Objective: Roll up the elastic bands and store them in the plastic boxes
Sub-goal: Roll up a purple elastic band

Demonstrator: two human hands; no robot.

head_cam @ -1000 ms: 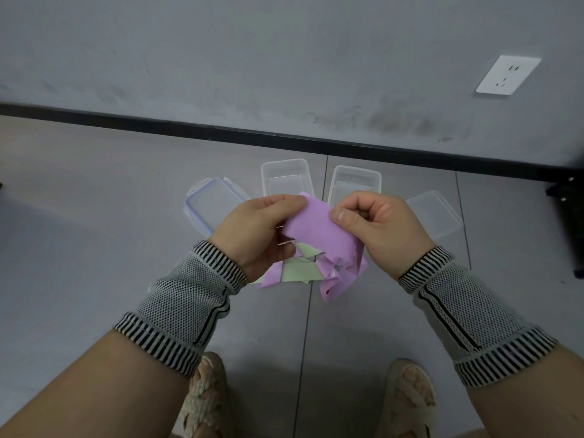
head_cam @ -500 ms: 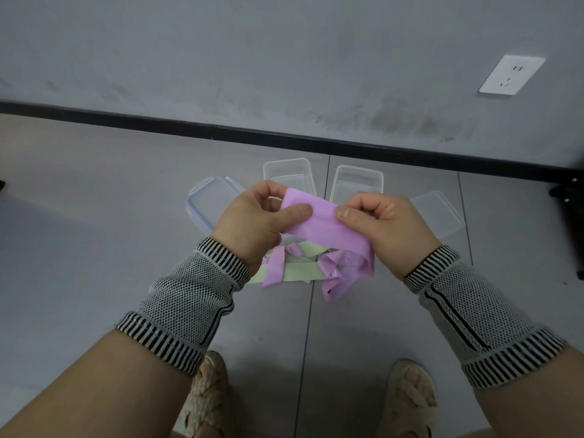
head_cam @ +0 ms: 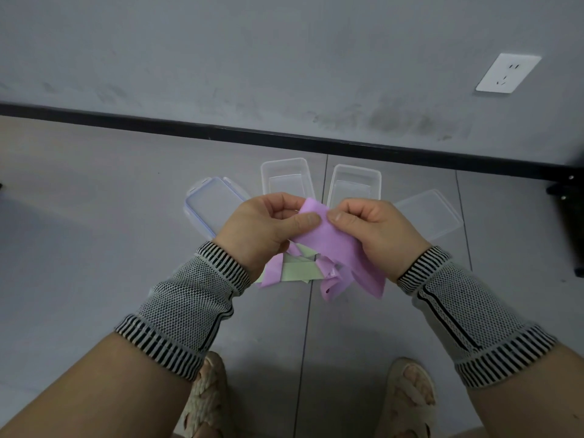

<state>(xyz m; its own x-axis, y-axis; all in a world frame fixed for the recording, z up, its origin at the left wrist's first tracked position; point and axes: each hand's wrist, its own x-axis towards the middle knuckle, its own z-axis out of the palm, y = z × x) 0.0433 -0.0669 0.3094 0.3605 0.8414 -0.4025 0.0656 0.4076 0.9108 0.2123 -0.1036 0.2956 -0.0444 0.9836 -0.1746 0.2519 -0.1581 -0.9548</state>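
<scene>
Bands first: the purple band (head_cam: pixel 331 245) sits mid-frame, held up between both hands above the floor, its free end trailing down to a heap of purple and green bands (head_cam: pixel 294 270) lying below. Left of centre, a lid (head_cam: pixel 211 210) with a bluish rim lies flat, set aside so its box stays open. The left hand (head_cam: pixel 262 229) pinches the band's upper edge, thumb on top, and the right hand (head_cam: pixel 376 232) pinches the same edge just beside it, likely to start a tight first turn. Behind them two clear boxes (head_cam: pixel 354 184) stand open side by side, ready for the rolls; a second lid (head_cam: pixel 433 216) lies at right. No readable writing or brand shows anywhere.
</scene>
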